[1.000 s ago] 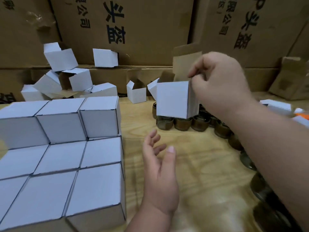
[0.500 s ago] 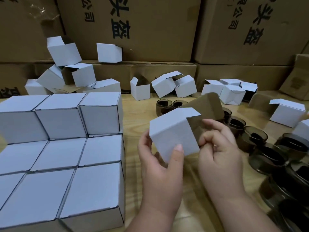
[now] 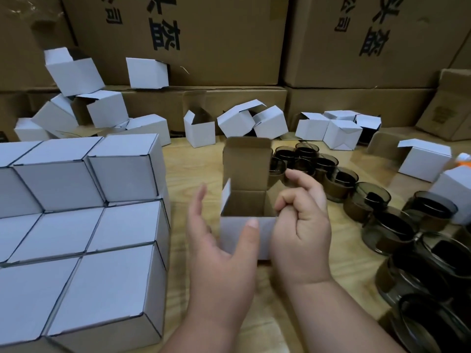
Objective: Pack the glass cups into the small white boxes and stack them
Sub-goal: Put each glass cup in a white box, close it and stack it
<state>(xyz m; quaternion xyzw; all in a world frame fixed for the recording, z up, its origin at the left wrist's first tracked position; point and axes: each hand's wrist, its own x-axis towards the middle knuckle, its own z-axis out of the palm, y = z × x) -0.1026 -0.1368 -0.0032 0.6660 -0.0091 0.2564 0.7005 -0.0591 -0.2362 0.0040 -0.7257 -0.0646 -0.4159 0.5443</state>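
Observation:
A small white box (image 3: 235,242) stands upright on the wooden table (image 3: 196,171) in the centre, its top open and the brown lid flap raised at the back; nothing shows inside it. My left hand (image 3: 219,258) has its thumb on the box's front face, the fingers straight and held off its left side. My right hand (image 3: 302,233) is curled at the box's right top edge and pinches the side flap there. Several dark smoked glass cups (image 3: 340,184) lie in a band from behind the box to the lower right.
A stepped stack of closed white boxes (image 3: 122,225) fills the left. Several empty white boxes (image 3: 200,131) lie loose along the back and right. Large brown cartons (image 3: 204,39) wall off the far side.
The box came down from the air, passed into both hands, and now stands upright on the table with its lid open. My left fingers have loosened from it.

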